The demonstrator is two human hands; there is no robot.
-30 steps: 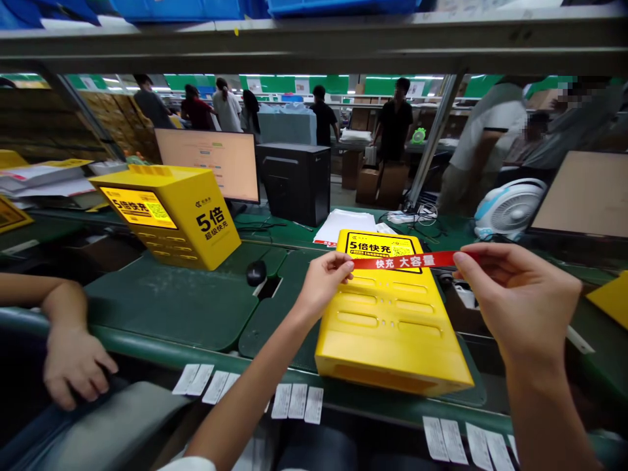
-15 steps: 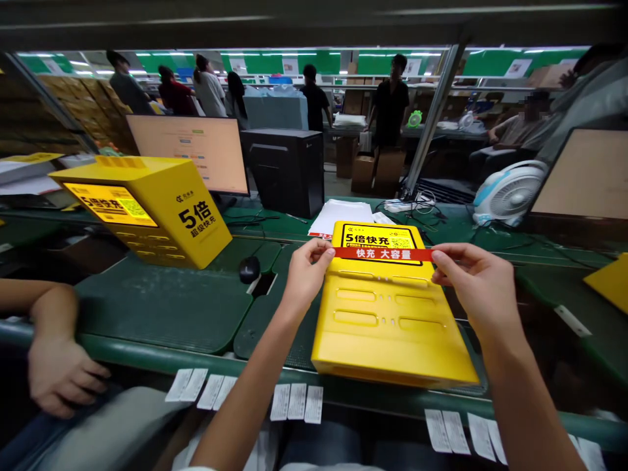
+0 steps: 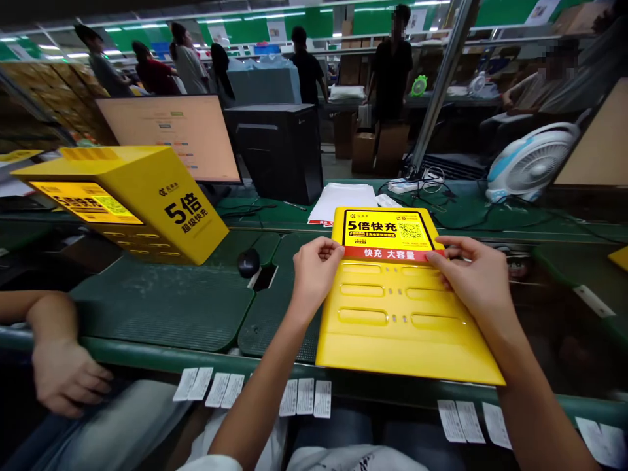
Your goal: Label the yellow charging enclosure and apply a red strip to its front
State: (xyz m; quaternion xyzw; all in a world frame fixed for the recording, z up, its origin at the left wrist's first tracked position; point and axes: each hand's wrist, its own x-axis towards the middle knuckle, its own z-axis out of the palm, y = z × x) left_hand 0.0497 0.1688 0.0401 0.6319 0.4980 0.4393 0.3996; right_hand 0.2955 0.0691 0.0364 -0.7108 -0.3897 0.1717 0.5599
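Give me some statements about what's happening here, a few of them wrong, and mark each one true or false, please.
1. The left hand and the right hand each pinch the red strip. True.
2. The red strip is blank. False: white characters show on it.
3. The red strip runs across the near yellow box, along the lower edge of its label. True.
4. Just one yellow box is in view. False: another yellow box stands toward the picture's left.
5. The computer mouse is white. False: the mouse is black.
6. A fan stands toward the picture's right. True.
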